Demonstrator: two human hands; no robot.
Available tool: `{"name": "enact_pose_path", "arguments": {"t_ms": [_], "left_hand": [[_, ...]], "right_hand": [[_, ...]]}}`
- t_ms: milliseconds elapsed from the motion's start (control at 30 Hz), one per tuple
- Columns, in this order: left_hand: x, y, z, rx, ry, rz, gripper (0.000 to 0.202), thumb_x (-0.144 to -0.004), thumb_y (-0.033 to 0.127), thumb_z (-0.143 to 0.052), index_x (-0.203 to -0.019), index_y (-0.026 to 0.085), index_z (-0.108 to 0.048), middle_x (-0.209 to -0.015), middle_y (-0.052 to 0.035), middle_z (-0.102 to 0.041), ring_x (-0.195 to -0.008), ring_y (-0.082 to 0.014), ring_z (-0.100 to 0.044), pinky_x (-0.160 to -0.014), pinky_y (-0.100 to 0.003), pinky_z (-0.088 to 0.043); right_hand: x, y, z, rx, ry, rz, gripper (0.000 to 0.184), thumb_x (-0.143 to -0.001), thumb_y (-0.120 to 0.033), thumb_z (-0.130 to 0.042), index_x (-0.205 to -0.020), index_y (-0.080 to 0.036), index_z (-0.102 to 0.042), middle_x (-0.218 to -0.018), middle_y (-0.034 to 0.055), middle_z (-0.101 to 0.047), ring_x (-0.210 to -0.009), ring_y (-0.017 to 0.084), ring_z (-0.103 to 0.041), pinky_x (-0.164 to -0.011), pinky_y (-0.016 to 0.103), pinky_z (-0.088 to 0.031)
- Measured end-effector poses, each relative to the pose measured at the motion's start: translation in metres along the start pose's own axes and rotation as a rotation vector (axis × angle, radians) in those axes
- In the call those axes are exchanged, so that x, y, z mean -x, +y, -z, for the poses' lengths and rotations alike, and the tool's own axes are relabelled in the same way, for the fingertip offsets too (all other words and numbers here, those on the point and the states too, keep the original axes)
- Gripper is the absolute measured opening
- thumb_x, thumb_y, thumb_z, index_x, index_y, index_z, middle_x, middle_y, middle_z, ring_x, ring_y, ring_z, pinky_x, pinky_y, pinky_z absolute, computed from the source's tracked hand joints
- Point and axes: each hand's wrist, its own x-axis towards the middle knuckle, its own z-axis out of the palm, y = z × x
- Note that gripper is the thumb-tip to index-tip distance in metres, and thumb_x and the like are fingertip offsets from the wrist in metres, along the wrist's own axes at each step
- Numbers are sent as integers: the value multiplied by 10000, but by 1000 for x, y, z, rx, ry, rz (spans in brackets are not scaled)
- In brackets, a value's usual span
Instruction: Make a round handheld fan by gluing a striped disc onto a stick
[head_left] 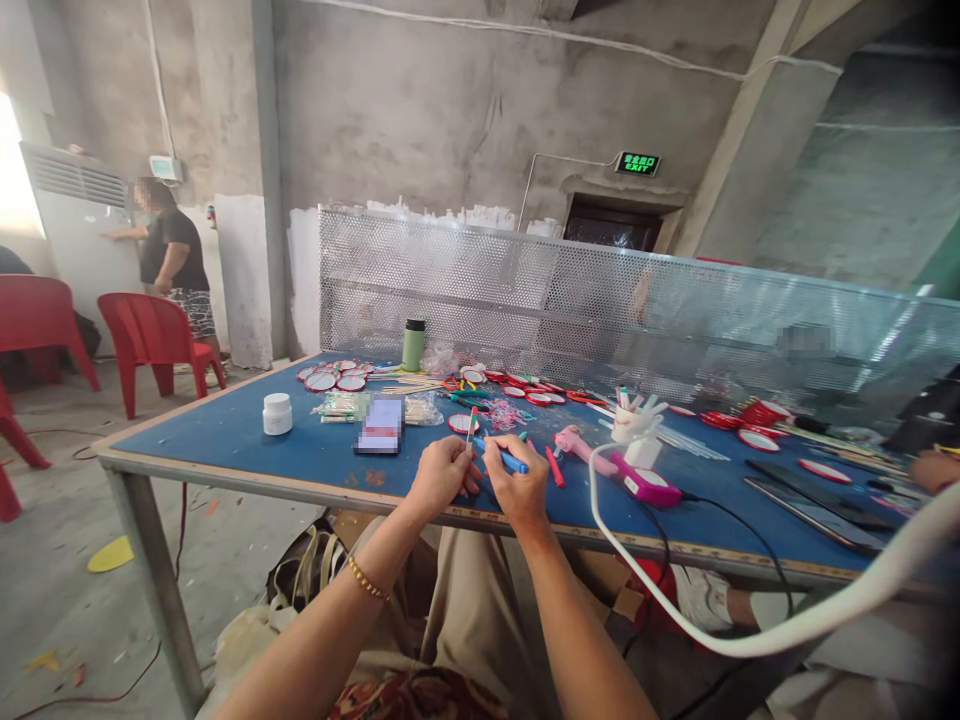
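Observation:
At the table's near edge, my left hand is closed around a thin, pale stick with a reddish top, held upright. Beside it, my right hand grips a blue marker pen, its front end pointing at the stick. Whether the pen touches the stick is too small to tell. Just behind my hands lies a white disc with a red rim. To the right of my right hand are a red marker pen and a pink glue gun.
A phone, a white jar and a green bottle stand or lie leftward on the blue table. Rightward are a pen cup, a magenta device and a white flexible arm. A person stands far left.

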Motion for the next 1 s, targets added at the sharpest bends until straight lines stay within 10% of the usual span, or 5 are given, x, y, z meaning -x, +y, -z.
{"name": "enact_pose_path", "arguments": {"t_ms": [1000], "left_hand": [[1,1,0,-10,1,-8,183,-912,204,-496,-743,159,-550,-592,-6,-677,-440,-110,-636,-384,-163,-449]], "right_hand": [[0,0,-1,-31,-5,12,210,-917,-234,-554,-720,-196,-618,-608,-9,-620,-541,119,-568,-567,234,-446]]}}
